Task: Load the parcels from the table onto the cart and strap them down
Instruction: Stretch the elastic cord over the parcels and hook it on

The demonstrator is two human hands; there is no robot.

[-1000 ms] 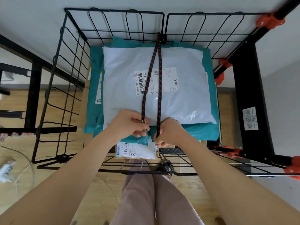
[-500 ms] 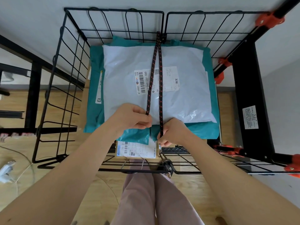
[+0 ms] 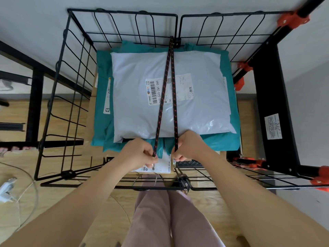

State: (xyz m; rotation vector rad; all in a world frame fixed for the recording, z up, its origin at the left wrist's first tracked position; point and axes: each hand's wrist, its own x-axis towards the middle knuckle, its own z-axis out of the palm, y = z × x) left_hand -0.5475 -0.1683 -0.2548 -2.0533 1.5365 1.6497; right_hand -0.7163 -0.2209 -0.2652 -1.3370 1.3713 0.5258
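While both strands of the bungee cord (image 3: 167,97) run taut over the white parcel (image 3: 169,93) from the cart's far rail (image 3: 122,14), left hand (image 3: 140,155) and right hand (image 3: 187,148) each pinch one end. Best to keep tension even and hook both ends on the near rail (image 3: 156,188).

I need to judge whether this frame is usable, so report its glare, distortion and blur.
Head view: strong wide-angle distortion, the wire cart rails bow and splay outward; glare patches shine on the white parcel near its lower right corner; light is soft and even, with faint shadows; centre is sharp enough to read the barcode label; left hand and right hand look crisp, while the frame edges are stretched and softer.
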